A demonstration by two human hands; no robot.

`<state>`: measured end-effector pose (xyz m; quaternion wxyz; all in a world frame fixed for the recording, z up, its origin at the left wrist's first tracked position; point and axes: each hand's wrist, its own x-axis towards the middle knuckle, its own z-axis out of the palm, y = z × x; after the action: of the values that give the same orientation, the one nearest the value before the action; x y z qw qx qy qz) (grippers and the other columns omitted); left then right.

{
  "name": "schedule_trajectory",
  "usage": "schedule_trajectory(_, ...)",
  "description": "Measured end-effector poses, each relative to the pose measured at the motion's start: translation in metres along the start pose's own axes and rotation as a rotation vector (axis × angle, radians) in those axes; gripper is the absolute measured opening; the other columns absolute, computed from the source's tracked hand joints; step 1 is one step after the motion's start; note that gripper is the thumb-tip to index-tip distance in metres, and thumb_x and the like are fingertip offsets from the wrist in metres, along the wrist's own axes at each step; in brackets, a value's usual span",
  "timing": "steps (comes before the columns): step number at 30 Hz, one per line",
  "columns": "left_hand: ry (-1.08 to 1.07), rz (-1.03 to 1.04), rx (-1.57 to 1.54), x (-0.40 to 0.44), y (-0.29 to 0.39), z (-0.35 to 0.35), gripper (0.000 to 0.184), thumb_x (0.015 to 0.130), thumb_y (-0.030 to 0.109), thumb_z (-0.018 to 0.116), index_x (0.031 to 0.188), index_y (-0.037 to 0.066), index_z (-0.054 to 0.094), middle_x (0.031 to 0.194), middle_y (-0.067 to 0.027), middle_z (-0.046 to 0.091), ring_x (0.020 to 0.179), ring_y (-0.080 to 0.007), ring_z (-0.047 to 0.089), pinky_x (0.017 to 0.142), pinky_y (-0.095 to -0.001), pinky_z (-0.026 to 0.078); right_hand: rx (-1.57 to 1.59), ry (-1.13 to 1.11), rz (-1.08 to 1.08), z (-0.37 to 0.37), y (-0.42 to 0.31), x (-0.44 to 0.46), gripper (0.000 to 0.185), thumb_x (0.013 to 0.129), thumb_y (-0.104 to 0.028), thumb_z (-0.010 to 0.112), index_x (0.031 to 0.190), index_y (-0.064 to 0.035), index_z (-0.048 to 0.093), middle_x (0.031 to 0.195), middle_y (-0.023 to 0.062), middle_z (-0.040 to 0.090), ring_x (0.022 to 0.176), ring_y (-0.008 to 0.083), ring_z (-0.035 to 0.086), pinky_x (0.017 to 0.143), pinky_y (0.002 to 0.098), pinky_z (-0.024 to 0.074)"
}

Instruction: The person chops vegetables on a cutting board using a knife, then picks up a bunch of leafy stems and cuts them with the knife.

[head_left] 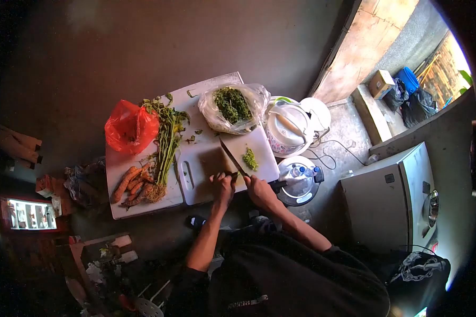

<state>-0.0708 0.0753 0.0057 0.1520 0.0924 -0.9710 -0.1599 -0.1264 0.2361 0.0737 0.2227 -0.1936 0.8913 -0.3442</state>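
Note:
A long-bladed kitchen knife is in my right hand, its blade angled up and left over the white cutting board. Close beside it, my left hand has its fingers curled together near the knife's lower end; what they hold is too small and dark to make out. To the right of the blade lies a small pile of chopped green vegetable. Behind the board sits a clear plastic bag filled with chopped greens.
Left on the white table are a red plastic bag, long leafy stems and several carrots. A rice cooker and a lidded pot stand at the right. Farther right is a small fridge.

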Motion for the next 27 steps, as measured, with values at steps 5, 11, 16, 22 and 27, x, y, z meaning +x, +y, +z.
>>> schedule_trajectory(5, 0.145, 0.001, -0.006, -0.005, 0.002, 0.006, 0.012, 0.081, 0.022, 0.065, 0.08, 0.01, 0.068, 0.089, -0.0139, 0.062, 0.093, -0.0315, 0.058, 0.086, -0.0485, 0.039, -0.019, 0.042, 0.043, 0.011, 0.001, -0.014, 0.041, 0.101, -0.037, 0.042, 0.095, 0.0018, 0.055, 0.074, 0.033, 0.061, 0.076, 0.0532, 0.06, 0.065, 0.0601, 0.0466)
schedule_trajectory(11, 0.075, -0.128, -0.054, -0.008, 0.012, 0.004, 0.02, 0.079, 0.026, 0.065, 0.09, 0.01, 0.071, 0.098, -0.0158, 0.061, 0.101, -0.0347, 0.055, 0.087, -0.051, 0.039, 0.008, 0.047, 0.022, 0.004, -0.005, -0.002, 0.044, 0.102, -0.036, 0.04, 0.092, 0.0036, 0.055, 0.076, 0.0326, 0.061, 0.075, 0.0532, 0.059, 0.067, 0.0595, 0.0471)
schedule_trajectory(16, 0.181, -0.104, -0.021, -0.012, 0.013, 0.003, 0.021, 0.079, 0.022, 0.064, 0.096, 0.012, 0.072, 0.099, -0.0139, 0.06, 0.101, -0.0356, 0.054, 0.086, -0.0557, 0.039, -0.012, 0.041, -0.029, 0.001, 0.007, -0.017, 0.042, 0.102, -0.034, 0.042, 0.087, 0.0035, 0.055, 0.074, 0.0318, 0.061, 0.074, 0.051, 0.06, 0.063, 0.0583, 0.0468)
schedule_trajectory(22, 0.32, -0.011, -0.094, -0.018, 0.009, 0.015, 0.012, 0.079, 0.015, 0.064, 0.086, 0.007, 0.069, 0.091, -0.0139, 0.055, 0.095, -0.0351, 0.053, 0.082, -0.0505, 0.042, 0.002, 0.066, -0.023, 0.011, 0.012, -0.011, 0.04, 0.101, -0.032, 0.044, 0.087, 0.0038, 0.054, 0.075, 0.0327, 0.06, 0.073, 0.0514, 0.059, 0.062, 0.0582, 0.0459)
schedule_trajectory(27, 0.143, -0.163, -0.07, -0.011, 0.012, 0.011, 0.011, 0.077, 0.017, 0.067, 0.08, 0.006, 0.068, 0.087, -0.0147, 0.059, 0.092, -0.0359, 0.055, 0.08, -0.0499, 0.042, 0.032, 0.077, -0.14, -0.002, 0.005, -0.01, 0.041, 0.101, -0.033, 0.043, 0.087, 0.0037, 0.054, 0.075, 0.0336, 0.06, 0.075, 0.0526, 0.059, 0.063, 0.0596, 0.0449)
